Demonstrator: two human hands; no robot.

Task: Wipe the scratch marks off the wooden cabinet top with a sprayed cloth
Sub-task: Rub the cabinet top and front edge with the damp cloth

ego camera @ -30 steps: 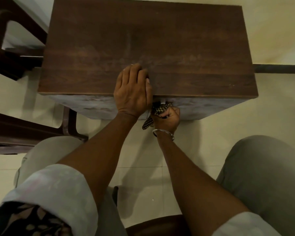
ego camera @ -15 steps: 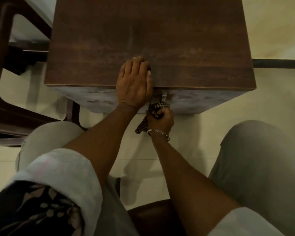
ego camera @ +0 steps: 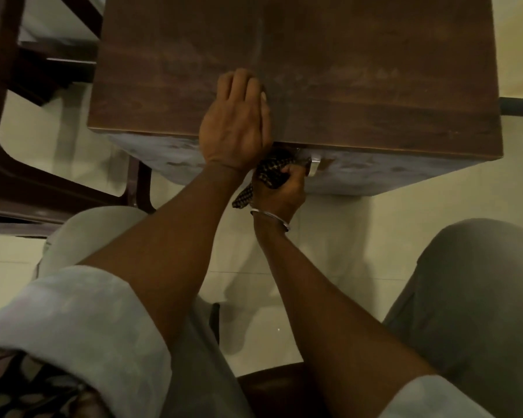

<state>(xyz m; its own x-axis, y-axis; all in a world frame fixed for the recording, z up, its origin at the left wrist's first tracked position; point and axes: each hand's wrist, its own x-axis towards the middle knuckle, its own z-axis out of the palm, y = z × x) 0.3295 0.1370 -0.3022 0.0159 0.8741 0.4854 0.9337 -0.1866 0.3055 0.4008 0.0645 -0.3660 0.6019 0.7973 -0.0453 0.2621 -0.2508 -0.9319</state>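
Right grip [ego camera: 280, 188] is clenched around the checkered cloth [ego camera: 267, 176], low at the cabinet [ego camera: 329, 86] front, beside a metal handle [ego camera: 314, 167]. Left grip [ego camera: 236, 122] lies flat and released on the top's near edge, partly hiding the cloth. Dark chair frame [ego camera: 18, 176] stands left, a bangle [ego camera: 269, 217] on the right wrist

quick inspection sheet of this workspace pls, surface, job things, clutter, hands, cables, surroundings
surface: cabinet top dark wood, pale scuffs across the middle, nothing standing on it
job's things: checked cloth bunched below the front edge, by the metal handle; spray bottle not seen
clutter: nothing seen
grippers: left hand flat on the top at the front edge; right hand shut on the cloth at the cabinet front, bangle on the wrist
cables: nothing seen
surroundings: pale tiled floor; dark wooden chair to the left
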